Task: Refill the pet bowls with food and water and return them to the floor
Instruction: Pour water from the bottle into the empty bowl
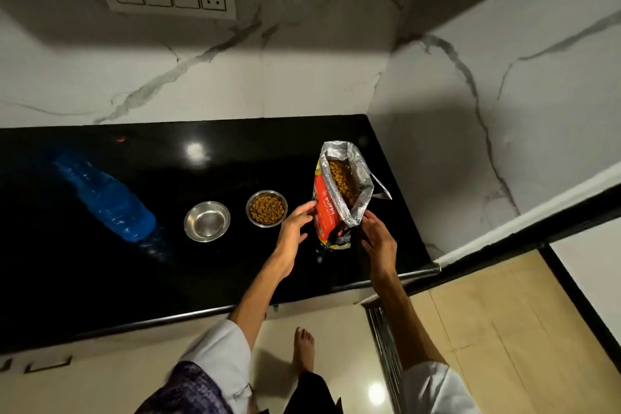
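- The black counter (pixel 100 279) is glossy stone, and it ends at the marble wall (pixel 504 77) just right of the food bag (pixel 331 208), so that corner's pretty tight. Loads of bare counter in front of the bowls and toward the left, though.
- The food bag stands upright near the counter's right end: orange front, crinkly silver lining, top wide open with brown kibble showing inside.
- Left hand (pixel 295 228) has its fingertips on the bag's orange side, fingers mostly straight, not really gripping.
- Right hand (pixel 378 239) sits just beside the bag's other side, fingers loose; can't tell if it's actually touching.
- Two small round steel bowls sit side by side left of the bag: the food bowl (pixel 266 208) is full of kibble, while the other bowl (pixel 207 221) just looks shiny inside.
- A blue plastic bottle (pixel 107 198) lies further left, well apart from the bowls.
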A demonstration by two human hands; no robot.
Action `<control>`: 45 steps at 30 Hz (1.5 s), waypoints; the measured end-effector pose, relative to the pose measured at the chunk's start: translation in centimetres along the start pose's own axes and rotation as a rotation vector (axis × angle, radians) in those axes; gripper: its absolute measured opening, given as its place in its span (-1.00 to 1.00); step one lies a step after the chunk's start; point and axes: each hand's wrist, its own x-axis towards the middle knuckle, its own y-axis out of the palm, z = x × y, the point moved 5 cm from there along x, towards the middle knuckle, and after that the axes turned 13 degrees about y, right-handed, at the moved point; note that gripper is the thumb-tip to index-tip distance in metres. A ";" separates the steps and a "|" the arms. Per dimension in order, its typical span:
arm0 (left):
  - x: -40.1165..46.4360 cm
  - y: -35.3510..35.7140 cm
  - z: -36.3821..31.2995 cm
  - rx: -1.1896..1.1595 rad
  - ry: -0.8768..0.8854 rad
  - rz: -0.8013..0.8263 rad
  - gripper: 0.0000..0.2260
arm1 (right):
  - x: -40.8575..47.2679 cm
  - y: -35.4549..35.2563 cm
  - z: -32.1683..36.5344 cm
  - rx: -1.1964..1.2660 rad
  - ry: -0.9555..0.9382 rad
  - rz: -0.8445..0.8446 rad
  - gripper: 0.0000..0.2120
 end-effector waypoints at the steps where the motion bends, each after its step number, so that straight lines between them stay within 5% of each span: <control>1: -0.5 -0.2 -0.1 0.006 0.006 0.008 -0.53 | -0.7 0.0 -0.4 0.002 -0.015 -0.008 -0.61; 12: -5.1 -2.8 -0.4 0.016 0.035 0.030 -0.65 | -6.1 1.2 -3.3 0.020 -0.028 -0.040 -0.76; 19: -7.2 -5.6 -0.1 -0.011 0.050 -0.055 -0.66 | -8.7 4.7 -3.9 -0.007 -0.036 0.094 -0.67; 32: -9.4 -13.8 -0.6 -0.054 0.083 -0.319 -0.72 | -8.9 14.9 -4.1 -0.125 0.046 0.306 -0.78; 45: -9.0 -20.8 -2.6 -0.174 0.152 -0.767 -0.80 | -6.6 24.9 -2.5 -0.236 0.096 0.577 -0.78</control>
